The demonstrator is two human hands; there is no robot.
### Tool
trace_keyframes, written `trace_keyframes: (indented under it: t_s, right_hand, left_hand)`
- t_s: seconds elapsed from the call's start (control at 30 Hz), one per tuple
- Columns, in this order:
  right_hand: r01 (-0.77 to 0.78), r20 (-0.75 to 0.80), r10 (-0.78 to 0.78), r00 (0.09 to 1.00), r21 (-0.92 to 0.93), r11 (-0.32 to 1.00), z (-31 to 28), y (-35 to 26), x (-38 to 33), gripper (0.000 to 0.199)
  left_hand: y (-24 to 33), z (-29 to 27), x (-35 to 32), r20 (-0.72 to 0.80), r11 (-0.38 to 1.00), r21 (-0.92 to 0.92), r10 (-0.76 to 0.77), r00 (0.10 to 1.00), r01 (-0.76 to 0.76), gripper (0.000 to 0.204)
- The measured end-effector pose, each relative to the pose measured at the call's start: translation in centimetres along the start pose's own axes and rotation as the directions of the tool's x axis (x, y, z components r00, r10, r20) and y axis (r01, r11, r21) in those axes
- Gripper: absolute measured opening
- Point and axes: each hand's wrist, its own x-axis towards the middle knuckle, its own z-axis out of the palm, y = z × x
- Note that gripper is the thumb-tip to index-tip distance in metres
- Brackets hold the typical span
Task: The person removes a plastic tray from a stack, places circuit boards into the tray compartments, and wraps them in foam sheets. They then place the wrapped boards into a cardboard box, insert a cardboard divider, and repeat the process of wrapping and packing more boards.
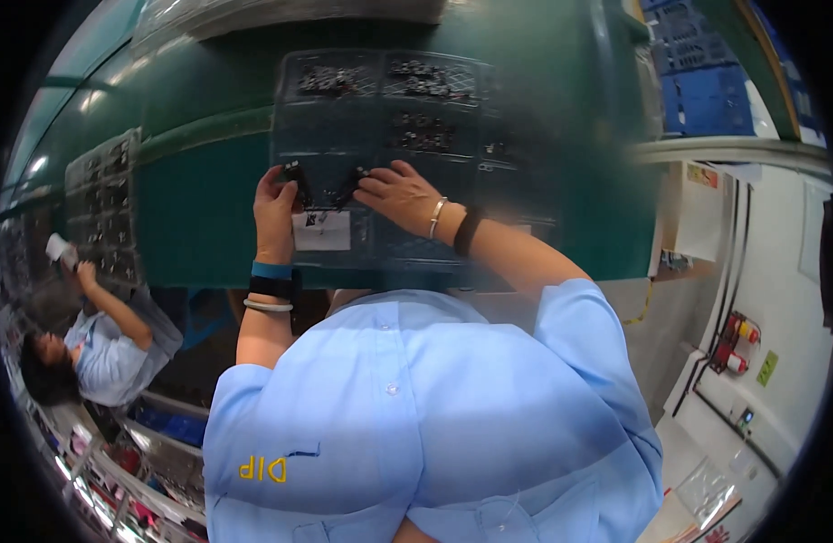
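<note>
Above a clear compartmented tray (278, 113) on the green bench, both my hands are closed in pinches. My left hand (275, 213) grips a small black part (293, 172) with a pale tip between thumb and fingers. To its right, my right hand (400, 196) pinches another small dark part (362, 173) at the fingertips. Thin dark pieces hang below both parts; I cannot tell whether they join. A white paper slip (322, 232) lies just below my hands. Heaps of small metallic and black components (430, 80) fill some far compartments of the tray.
At the left, a co-worker (109, 348) in a light blue shirt holds a white piece by another compartmented tray (104, 204). Clear plastic wrap (290, 18) lies at the bench's far side. Blue bins (706, 95) stand at the far right.
</note>
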Motion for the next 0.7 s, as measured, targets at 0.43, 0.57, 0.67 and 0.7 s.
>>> trace_keyframes:
  t_s: [0.43, 0.57, 0.67, 0.7]
  right_hand:
    - [0.112, 0.242, -0.085, 0.967, -0.102, 0.988, 0.2, 0.7, 4.7, 0.024]
    - [0.125, 0.297, -0.085, 0.951, -0.118, 0.985, 0.3, 1.2, 6.1, 0.022]
    - [0.15, 0.28, -0.12, 0.952, -0.087, 0.985, 0.0, 1.4, 6.3, 0.024]
    - [0.156, 0.271, -0.131, 0.954, -0.071, 0.985, 0.0, 1.4, 6.4, 0.024]
  left_hand:
    - [-1.6, -5.2, -7.7, -0.049, 0.896, -0.441, -0.08, 0.996, 0.051, 0.042]
    - [-2.7, -5.9, -8.6, -0.033, 0.866, -0.493, -0.113, 0.993, 0.083, 0.042]
    - [-2.8, -6.2, -8.4, -0.046, 0.858, -0.505, -0.127, 0.991, 0.087, 0.043]
    - [-2.7, -6.1, -8.2, -0.052, 0.856, -0.51, -0.133, 0.99, 0.088, 0.043]
